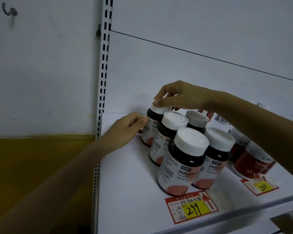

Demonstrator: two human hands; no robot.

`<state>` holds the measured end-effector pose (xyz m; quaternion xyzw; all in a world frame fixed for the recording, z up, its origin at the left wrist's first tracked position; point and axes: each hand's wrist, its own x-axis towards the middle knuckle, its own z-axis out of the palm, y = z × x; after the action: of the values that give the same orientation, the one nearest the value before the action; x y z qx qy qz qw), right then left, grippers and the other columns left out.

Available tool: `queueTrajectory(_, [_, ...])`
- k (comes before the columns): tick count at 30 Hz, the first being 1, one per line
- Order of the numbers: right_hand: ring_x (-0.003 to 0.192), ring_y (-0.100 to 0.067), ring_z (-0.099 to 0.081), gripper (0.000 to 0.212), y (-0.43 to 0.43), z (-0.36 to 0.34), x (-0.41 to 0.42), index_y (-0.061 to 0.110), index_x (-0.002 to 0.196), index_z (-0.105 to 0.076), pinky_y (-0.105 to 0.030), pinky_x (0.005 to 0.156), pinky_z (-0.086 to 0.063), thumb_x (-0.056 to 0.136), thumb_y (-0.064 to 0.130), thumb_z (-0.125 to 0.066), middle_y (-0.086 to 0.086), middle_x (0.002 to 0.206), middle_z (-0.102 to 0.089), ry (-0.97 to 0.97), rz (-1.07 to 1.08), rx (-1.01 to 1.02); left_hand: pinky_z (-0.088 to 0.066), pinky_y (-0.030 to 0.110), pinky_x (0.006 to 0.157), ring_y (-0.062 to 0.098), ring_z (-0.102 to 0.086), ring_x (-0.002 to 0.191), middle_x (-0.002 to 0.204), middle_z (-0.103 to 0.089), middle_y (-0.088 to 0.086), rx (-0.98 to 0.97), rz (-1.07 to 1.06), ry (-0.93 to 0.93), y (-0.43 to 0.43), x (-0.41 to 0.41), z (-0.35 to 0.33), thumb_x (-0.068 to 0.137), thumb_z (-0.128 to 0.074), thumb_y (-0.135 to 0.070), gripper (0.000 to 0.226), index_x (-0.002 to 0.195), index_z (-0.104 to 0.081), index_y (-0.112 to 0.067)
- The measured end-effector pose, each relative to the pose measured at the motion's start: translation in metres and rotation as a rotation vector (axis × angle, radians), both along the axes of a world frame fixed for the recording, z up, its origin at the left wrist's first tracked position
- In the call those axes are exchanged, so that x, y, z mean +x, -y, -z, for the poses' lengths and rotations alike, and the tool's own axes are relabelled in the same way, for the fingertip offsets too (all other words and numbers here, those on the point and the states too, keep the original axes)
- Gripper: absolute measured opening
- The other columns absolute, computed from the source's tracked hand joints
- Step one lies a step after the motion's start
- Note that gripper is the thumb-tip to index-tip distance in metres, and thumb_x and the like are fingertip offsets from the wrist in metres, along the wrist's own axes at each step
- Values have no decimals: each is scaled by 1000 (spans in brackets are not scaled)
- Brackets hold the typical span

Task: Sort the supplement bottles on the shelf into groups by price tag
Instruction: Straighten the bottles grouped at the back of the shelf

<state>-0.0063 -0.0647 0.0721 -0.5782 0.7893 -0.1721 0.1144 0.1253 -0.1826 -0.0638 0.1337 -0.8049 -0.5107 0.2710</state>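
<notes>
**Two hands on the rear bottle of a dark-bottle cluster**

At upper left, a small metal hook (9,10) sticks out of a pale wall; a yellow band (41,157) runs along the wall at lower left. A white slotted upright (105,65) stands just left of centre and edges a white shelf (128,183).

The left hand (125,130) reaches in from lower left. Its thumb tip and curled fingertips press against the left side of the rear bottle (153,125), which stands at the back left of the cluster, mid-frame. The right hand (178,98) comes from the right edge, over the other bottles, and pinches the same bottle's white cap from above with fingers and thumb.

Four more bottles (181,168) stand packed in front of it and to its right. They are dark with white ribbed caps, and their white and pink labels read "PIETRICK" above Chinese characters.

In front of the cluster a red price tag (191,208) lies flat. It shows "299" handwritten on yellow beside a red upward arrow.

Further right stand red jars (250,162), blurred, with a second tag (260,186) marked "200" in front of them.
</notes>
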Motion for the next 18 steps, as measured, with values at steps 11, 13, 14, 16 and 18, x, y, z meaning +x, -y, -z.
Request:
queueTrajectory(11, [94,-15,-63,41,-4,4,1,25,119,-57,-31,86,-49,87,51,-55,-2,109,-67,-32,34,-84,-45,29,92,12,-57,107,115,-61,-5,13,-87,-22,5,-3,2,95,-37,-44,27,109,-53,-28])
queueTrajectory(13, [97,-15,-62,41,-7,-1,-1,24,119,-57,-30,86,-48,87,51,-55,-2,112,-66,-51,46,-149,-44,32,94,16,-56,110,116,-60,-2,36,-154,-57,7,-3,-5,96,-36,-42,26,110,-52,-28])
queueTrajectory(14, [99,-15,-61,41,-10,-4,-2,24,119,-57,-30,87,-47,87,50,-55,-2,113,-65,-60,49,-171,-44,33,95,16,-56,111,116,-60,-4,23,-183,-59,8,-2,-11,96,-36,-44,26,111,-52,-29])
queueTrajectory(16, [102,-16,-60,45,-19,-10,-4,22,124,-55,-28,87,-45,88,49,-56,-2,114,-64,-70,47,-190,-44,34,96,14,-55,111,114,-59,-8,-37,-216,-47,8,-2,-28,94,-37,-49,27,110,-51,-32])
queueTrajectory(18, [103,-17,-60,48,-30,-16,-8,22,126,-53,-29,88,-46,87,49,-58,-2,116,-64,-82,37,-211,-43,32,95,14,-55,109,114,-58,-8,-114,-228,-45,0,-3,-54,94,-36,-50,28,109,-51,-31])
